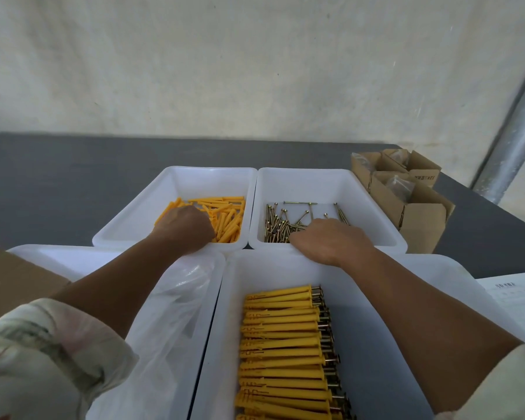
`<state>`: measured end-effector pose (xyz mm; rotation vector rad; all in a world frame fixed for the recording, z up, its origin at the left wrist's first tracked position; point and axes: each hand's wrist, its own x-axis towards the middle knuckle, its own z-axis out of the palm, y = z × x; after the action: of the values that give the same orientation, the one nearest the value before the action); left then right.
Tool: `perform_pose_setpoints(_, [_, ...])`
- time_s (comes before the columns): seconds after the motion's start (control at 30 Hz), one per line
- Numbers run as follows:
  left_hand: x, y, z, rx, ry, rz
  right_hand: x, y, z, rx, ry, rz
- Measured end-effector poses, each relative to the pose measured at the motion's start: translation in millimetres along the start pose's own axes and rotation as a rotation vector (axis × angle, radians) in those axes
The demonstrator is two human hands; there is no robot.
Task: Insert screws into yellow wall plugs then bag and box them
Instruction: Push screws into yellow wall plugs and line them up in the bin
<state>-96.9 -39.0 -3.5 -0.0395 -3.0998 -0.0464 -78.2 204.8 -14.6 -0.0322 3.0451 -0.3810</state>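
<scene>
Rightward, cardboard boxes (422,211) just beside the screw tray (365,190), metal pole (511,140) behind

A dark grey tabletop (58,183) stands against a pale, creased sheet wall (225,71). A grey metal pole (515,131) slants at right.

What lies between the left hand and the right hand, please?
In the head view, between the left hand and the right hand lie loose yellow plugs, the adjoining walls of the two white trays, then loose screws.
</scene>
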Motion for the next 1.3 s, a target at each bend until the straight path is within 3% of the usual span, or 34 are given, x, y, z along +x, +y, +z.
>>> perform_pose_setpoints(0.3, [-5.2,-3.0,4.3,-0.238,0.191,-0.054,-5.6,2.3,5.5,0.040,0.273,-0.054])
perform_pose_setpoints(0.5, [-6.1,-4.8,4.9,-0.357,0.214,-0.070,-5.2,4.1,6.7,0.080,0.400,-0.072])
perform_pose_setpoints(0.63, [-8.0,-5.9,6.6,-0.472,0.236,-0.089,-5.3,6.7,6.9,0.107,0.445,-0.107])
perform_pose_setpoints(0.93, [-27.4,1.4,-6.8,-0.997,0.483,-0.186,-8.9,9.0,2.4,0.129,0.410,-0.182])
perform_pose_setpoints(1.07, [-42.0,22.6,-26.0,-1.151,0.581,-0.121,-11.9,8.0,-0.2,0.127,0.399,-0.177])
perform_pose_setpoints(1.17, [-57.7,41.6,-43.3,-1.422,0.543,-0.138,-14.6,8.6,-1.9,0.121,0.359,-0.173])
perform_pose_setpoints(1.3, [-78.7,59.3,-52.9,-1.880,0.291,-0.201,-19.2,8.8,-4.1,0.134,0.316,-0.159])
